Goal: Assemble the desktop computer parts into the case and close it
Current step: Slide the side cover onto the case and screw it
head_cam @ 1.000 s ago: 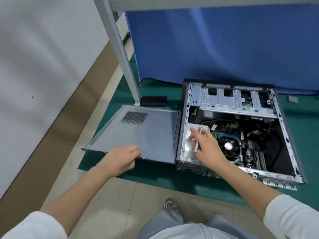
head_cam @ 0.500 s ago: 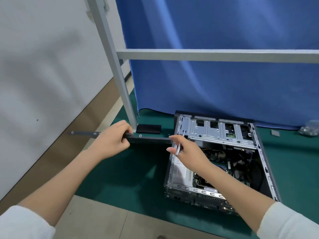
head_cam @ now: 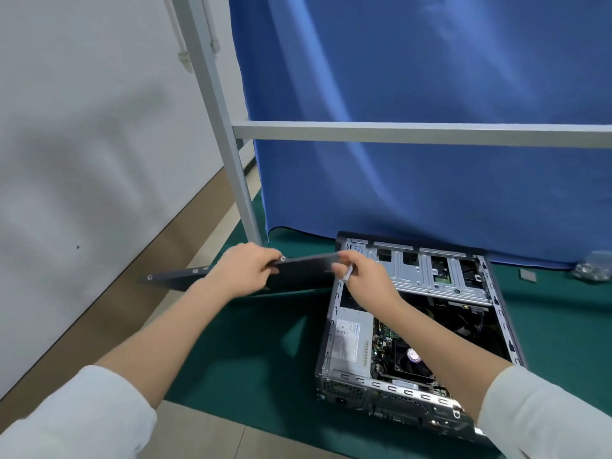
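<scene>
A dark side panel (head_cam: pixel 303 271) is held edge-on above a green mat (head_cam: pixel 251 352), gripped at both ends just left of an open computer case (head_cam: pixel 410 329). The left hand (head_cam: pixel 243 271) is curled around the panel's upper edge near a small round stud, while the right hand (head_cam: pixel 367 279) is closed on the panel's other end, beside the case's top left corner. A thin white stick-like object (head_cam: pixel 347 272) is also pinched among the right hand's fingers; what it is cannot be made out. The panel is tilted, its far left corner (head_cam: pixel 149 277) carried out over the tan floor strip along a white wall (head_cam: pixel 82 144). The case is laid on its side on the mat, its interior exposed: a silver drive cage (head_cam: pixel 427 270) at the far end, a labelled power supply (head_cam: pixel 351 342) along the left wall and a fan (head_cam: pixel 412 356) beside it. A blue cloth (head_cam: pixel 414 77) is hung behind a grey metal frame (head_cam: pixel 397 134). White sleeves are seen on both forearms.
</scene>
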The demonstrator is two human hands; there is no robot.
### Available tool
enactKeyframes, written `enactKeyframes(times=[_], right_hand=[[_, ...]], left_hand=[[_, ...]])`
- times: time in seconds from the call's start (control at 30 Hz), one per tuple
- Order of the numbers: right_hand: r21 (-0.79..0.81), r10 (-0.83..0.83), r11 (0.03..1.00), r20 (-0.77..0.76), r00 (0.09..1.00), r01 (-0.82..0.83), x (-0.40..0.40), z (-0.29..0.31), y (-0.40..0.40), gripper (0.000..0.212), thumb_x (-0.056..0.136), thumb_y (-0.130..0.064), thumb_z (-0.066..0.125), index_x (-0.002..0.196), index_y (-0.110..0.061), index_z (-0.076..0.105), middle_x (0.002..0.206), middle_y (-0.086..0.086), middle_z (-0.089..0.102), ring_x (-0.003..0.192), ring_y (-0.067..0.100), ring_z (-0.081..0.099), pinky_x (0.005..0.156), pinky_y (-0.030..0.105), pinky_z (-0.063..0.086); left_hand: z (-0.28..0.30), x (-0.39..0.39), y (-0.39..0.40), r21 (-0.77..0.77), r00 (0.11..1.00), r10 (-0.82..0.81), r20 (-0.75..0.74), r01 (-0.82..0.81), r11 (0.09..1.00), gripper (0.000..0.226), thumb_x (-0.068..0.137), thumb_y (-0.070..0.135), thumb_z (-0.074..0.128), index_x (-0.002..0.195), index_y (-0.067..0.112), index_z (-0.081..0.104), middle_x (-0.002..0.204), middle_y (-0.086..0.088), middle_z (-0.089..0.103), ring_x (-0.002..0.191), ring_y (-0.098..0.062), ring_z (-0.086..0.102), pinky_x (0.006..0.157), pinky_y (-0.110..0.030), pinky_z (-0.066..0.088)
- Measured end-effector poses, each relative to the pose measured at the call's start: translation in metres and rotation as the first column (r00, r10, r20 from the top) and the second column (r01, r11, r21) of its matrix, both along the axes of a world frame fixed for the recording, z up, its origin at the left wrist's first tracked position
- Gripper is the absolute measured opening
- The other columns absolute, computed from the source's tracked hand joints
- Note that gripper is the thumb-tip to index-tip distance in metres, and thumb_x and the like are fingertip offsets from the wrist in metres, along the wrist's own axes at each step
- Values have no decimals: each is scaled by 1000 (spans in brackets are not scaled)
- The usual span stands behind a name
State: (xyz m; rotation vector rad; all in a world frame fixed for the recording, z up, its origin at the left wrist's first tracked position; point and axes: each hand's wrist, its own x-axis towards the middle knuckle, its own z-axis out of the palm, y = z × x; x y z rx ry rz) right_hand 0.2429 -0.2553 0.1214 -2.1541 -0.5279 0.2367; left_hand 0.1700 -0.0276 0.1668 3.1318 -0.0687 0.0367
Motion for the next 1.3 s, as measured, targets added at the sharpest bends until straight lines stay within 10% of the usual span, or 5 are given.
enactKeyframes(times=[0.2,0.57,0.9,1.03,1.3], right_hand=[[168,-52,984,-70,996,63,9,15,-14,34,96,-32,55,128,-21,54,124,-3,62,110,13,60,95,35,49],[379,-17,923,-134,991,67,21,59,-14,54,94,-33,58,143,-23,38,145,-3,44,130,14,45,107,37,40],[335,-151,928,-59,987,162,40,79,-45,53,96,-43,50,145,-32,33,145,0,45,131,16,44,88,23,35],[311,-197,930,-35,980,198,47,85,-68,46,99,-40,45,142,-29,37,142,0,47,127,17,47,87,23,35],[213,-214,953,-24,977,214,50,76,-85,41,100,-38,43,139,-27,40,133,1,54,110,16,55,72,18,40]], left_hand=[[61,14,-12,-71,1000,-22,9,23,997,19,90,30,63,82,13,59,68,4,57,67,-16,55,59,-29,40],[171,30,-34,-262,990,140,-3,-135,956,28,78,29,74,74,3,64,54,-1,44,48,-12,38,46,-21,29],[217,37,-63,-696,982,157,-101,-183,695,17,77,16,76,94,17,76,89,-3,75,80,-22,72,74,-38,60],[217,45,-68,-819,971,229,-74,-190,542,22,75,10,78,93,23,74,84,11,73,74,-4,70,59,-25,56],[230,51,-62,-847,948,237,-212,-299,439,17,78,6,72,90,16,77,88,-9,75,74,-26,73,56,-34,57]])
